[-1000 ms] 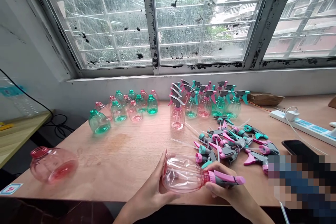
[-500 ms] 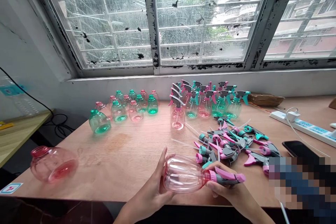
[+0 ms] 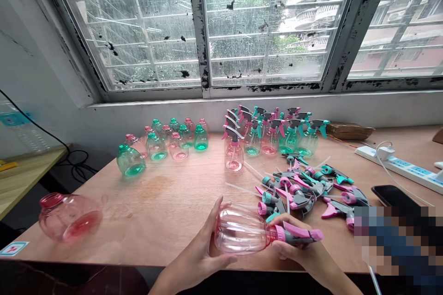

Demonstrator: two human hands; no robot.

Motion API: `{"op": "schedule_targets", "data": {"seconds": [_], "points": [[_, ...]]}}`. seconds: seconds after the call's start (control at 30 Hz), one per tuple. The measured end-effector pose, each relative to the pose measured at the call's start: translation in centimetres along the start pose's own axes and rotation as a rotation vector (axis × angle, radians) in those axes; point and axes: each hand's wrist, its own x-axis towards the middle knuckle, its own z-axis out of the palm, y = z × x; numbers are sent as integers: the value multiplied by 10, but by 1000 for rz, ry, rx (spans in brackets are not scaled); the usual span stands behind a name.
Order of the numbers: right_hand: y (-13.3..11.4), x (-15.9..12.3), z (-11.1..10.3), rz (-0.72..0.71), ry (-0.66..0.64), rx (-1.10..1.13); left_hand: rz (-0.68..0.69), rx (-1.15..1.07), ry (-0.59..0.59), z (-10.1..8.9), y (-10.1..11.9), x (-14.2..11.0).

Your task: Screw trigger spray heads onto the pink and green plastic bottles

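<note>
A clear pink spray bottle (image 3: 242, 229) lies tilted sideways between my hands over the table's front edge. Around its base curves my left hand (image 3: 204, 244), thumb below and fingers behind. My right hand (image 3: 304, 246) grips the neck, where the pink collar of the trigger head (image 3: 299, 234) sits on the bottle mouth. Just beyond my right hand is a heap of loose trigger heads (image 3: 297, 189) in pink, teal and grey, some with thin clear tubes. To the left, a pink bottle without a head (image 3: 71, 219) stands near the edge.
Headless green and pink bottles (image 3: 158, 147) stand at the back left. Several bottles with trigger heads (image 3: 270, 138) are grouped at the back centre. On the right are a white power strip (image 3: 401, 168), a black phone (image 3: 398, 198) and a blurred-out patch. A window runs behind the table.
My left thumb has stretched out further along the underside of the bottle. The bottle and my right hand have hardly moved.
</note>
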Motion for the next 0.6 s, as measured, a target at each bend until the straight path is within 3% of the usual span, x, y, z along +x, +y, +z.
{"op": "schedule_targets", "data": {"seconds": [0.23,0.6], "points": [[-5,1,0,-98,56,-171,-44,-147,-12,-1,1,-1],[-12,-1,2,-65,67,-126,-38,-107,3,-1,-4,0]]}}
